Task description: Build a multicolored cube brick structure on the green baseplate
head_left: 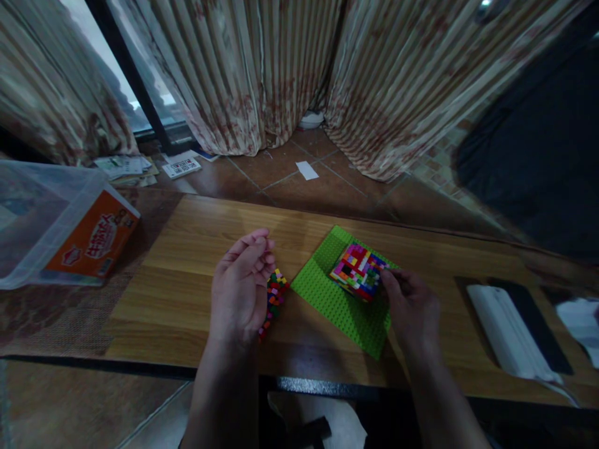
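Observation:
A square build of multicoloured toy bricks (359, 272) stands on a green studded baseplate (349, 312). At the build's right corner is my right hand (414, 305), its thumb and fingers closed on the edge there. My left hand (243, 284) is raised over the table left of the baseplate, palm turned inward. Its fingers are curled and the thumb meets the fingertips; whatever lies between them is too small to make out. Partly hidden behind this hand is a pile of loose toy bricks (277, 292) in mixed colours.
The wooden table (173, 262) carries a white elongated object (508, 333) and a dark flat one (536, 324) at the right. To the left stands a clear plastic bin (42, 206) with an orange label. Striped curtains (224, 75) hang beyond the table.

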